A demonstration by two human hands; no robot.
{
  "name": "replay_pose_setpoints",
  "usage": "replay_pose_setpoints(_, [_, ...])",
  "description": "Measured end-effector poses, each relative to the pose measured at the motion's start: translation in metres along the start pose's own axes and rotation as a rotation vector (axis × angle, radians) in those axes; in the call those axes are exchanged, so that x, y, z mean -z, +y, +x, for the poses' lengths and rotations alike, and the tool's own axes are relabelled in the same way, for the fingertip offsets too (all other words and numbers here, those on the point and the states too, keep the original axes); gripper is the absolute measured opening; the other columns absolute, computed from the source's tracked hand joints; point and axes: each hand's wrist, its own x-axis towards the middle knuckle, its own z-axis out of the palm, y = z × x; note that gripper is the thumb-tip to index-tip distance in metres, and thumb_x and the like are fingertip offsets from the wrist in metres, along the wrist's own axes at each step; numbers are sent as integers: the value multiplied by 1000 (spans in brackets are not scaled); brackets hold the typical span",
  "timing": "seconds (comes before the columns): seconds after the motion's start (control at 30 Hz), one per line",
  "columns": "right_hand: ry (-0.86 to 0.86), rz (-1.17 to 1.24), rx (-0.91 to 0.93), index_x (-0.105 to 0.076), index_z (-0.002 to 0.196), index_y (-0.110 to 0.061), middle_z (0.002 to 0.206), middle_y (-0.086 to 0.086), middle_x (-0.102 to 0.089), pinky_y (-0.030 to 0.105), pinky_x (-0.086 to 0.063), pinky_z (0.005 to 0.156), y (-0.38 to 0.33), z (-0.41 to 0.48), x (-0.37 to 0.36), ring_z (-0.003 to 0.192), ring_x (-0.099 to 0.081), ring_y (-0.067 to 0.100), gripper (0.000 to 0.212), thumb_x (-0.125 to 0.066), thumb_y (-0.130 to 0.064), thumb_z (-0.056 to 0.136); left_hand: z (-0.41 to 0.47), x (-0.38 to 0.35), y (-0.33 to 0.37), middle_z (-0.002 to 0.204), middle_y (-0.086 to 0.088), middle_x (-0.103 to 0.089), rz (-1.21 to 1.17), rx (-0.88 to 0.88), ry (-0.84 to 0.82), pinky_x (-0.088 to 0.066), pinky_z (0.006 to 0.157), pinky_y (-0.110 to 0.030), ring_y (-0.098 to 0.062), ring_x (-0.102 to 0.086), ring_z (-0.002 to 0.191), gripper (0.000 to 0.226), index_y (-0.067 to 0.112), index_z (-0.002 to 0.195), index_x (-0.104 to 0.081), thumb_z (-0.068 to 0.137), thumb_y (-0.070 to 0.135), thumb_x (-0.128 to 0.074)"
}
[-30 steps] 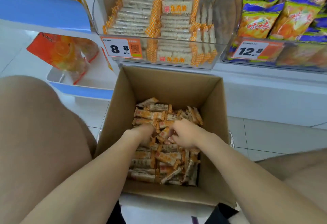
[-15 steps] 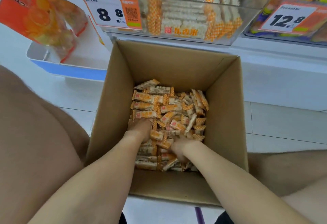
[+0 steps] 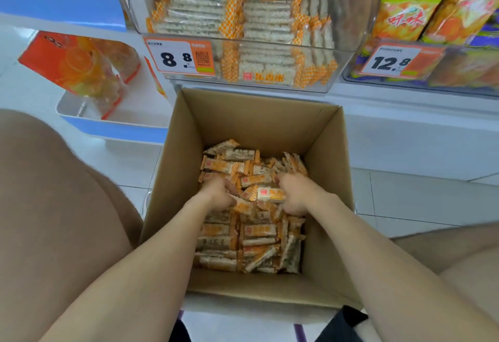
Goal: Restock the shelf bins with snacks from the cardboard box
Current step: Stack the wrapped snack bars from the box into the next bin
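Right hand [image 3: 294, 193] farther forward, snacks [image 3: 270, 195] in grip

Left arm: the bare left forearm [image 3: 140, 268] comes in from 7 o'clock and reaches toward the centre, nearly straight.
Left hand: the left hand [image 3: 218, 193] is back up with knuckles raised. Its fingers curl down round orange-and-white wrapped snack bars [image 3: 270, 194], and the fingertips are hidden among them.
Right arm: the bare right forearm [image 3: 378, 255] comes in from 5 o'clock, angled toward the centre.
Right hand: the right hand [image 3: 295, 193] is at 3 o'clock of the left hand, near it but apart. It is back up, with fingers curled into the same bars.
Wrists: level with each other.
Legs: a bare left thigh [image 3: 54, 206] at 9 o'clock and a bare right thigh [image 3: 445, 250] at 4 o'clock, both outside the arms.
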Motion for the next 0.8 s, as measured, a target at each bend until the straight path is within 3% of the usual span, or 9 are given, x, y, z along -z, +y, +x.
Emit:
replay_pose_setpoints(0.13, [237,217,103,-70,124,-17,112,2,-72,39,-57,90,-7,-23,28,109,-64,19,43,-73,-14,82,-30,33,35,123,-7,-63,-177,-51,-59,-61,66,-30,-23,-69,95,35,21,115,-73,92,-2,-61])
replay_pose_setpoints(0.23, [400,273,230,-73,124,-25,108,-8,-72,25,-50,81,-19,-39,41,103,-66,14,37,-74,-24,87,-56,64,60,118,-20,-71,-369,-171,-131,-62,88,-44,-33,-71,106,37,18,118,-71,90,-6,-62])
replay_pose_setpoints(0.33, [519,301,273,-72,126,-27,92,-20,-58,9,-37,70,-25,-53,51,91,-59,6,37,-75,-23,90,-76,90,70,117,-16,-74,-390,-280,-180,-55,100,-52,-37,-70,112,48,20,122,-72,83,-6,-68])
replay_pose_setpoints(0.47, [606,332,318,-71,128,-31,90,-23,-52,22,-41,78,-30,-70,62,83,-50,-2,40,-77,-25,89,-100,107,78,125,-17,-72,-508,-348,-241,-57,101,-41,-30,-70,118,62,12,138,-62,85,-20,-64])
replay_pose_setpoints(0.53, [641,340,336,-71,125,-38,95,-16,-58,25,-43,78,-31,-73,63,87,-54,1,38,-76,-31,88,-111,111,84,126,-16,-72,-542,-373,-243,-58,98,-36,-26,-71,117,52,12,136,-64,88,-9,-71])
replay_pose_setpoints(0.63, [688,308,380,-66,130,-41,104,-13,-62,28,-49,82,-34,-78,69,95,-58,5,43,-76,-36,88,-125,117,98,121,-10,-75,-589,-357,-163,-61,96,-41,-24,-72,111,38,17,128,-69,92,22,-81])
replay_pose_setpoints(0.73, [712,167,433,-55,147,-35,125,-11,-57,32,-50,97,-38,-90,88,114,-57,9,57,-75,-37,93,-137,135,113,127,-4,-71,-503,-397,-29,-63,92,-40,-23,-72,111,47,23,132,-66,89,31,-84])
replay_pose_setpoints(0.8, [764,226,459,-52,152,-31,138,-12,-54,30,-45,107,-41,-100,104,126,-52,7,57,-68,-45,99,-150,153,125,132,2,-64,-470,-465,59,-62,91,-35,-16,-72,111,57,27,136,-60,85,32,-85])
